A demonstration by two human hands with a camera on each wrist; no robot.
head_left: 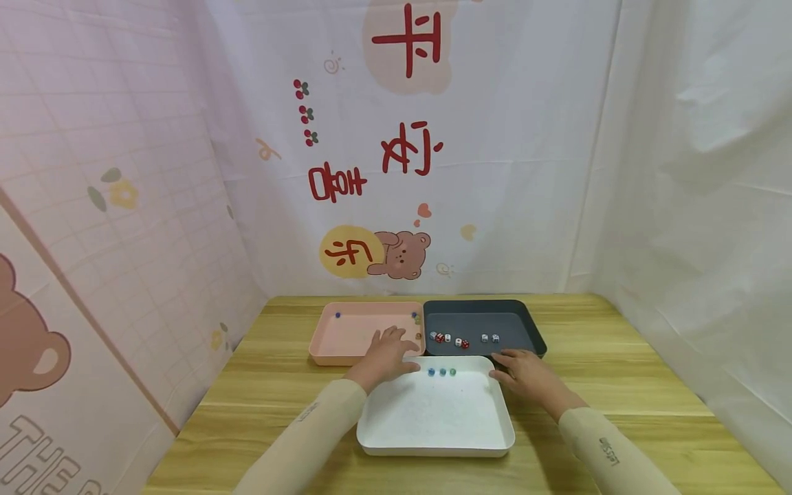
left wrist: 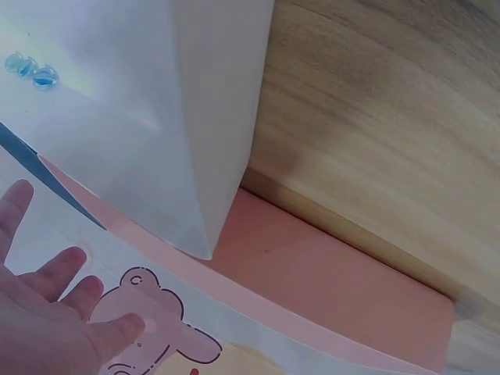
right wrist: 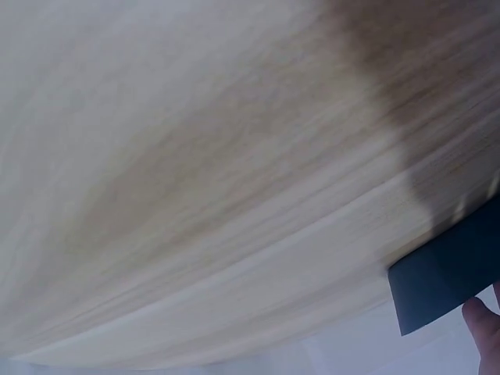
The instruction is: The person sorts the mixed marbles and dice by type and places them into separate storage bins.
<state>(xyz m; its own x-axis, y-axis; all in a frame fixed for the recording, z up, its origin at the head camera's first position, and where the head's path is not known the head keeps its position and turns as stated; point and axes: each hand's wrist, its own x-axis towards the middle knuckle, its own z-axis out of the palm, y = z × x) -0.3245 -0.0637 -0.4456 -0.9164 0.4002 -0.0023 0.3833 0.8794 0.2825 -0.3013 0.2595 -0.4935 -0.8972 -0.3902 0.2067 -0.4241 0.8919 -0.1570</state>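
A white tray point(head_left: 436, 419) lies closest to me, with three glass marbles point(head_left: 442, 372), blue and green, in a row near its far edge. My left hand point(head_left: 388, 357) is spread over the white tray's far left corner, beside the pink tray point(head_left: 318, 347); in the left wrist view its fingers point(left wrist: 66, 266) are apart and hold nothing. Near the white tray's far right corner is my right hand point(head_left: 529, 375), fingers loosely extended by the front of the dark grey tray point(head_left: 533, 328). Whether it touches either tray, I cannot tell. Its fingertips point(right wrist: 478, 314) barely show in the right wrist view.
Several marbles point(head_left: 337, 315) lie in the pink tray, mostly along its right side. Red and white dice point(head_left: 458, 342) sit in the dark grey tray. All three trays stand on a wood-grain table point(head_left: 260, 399), with printed white curtains point(head_left: 513, 137) behind and at the sides.
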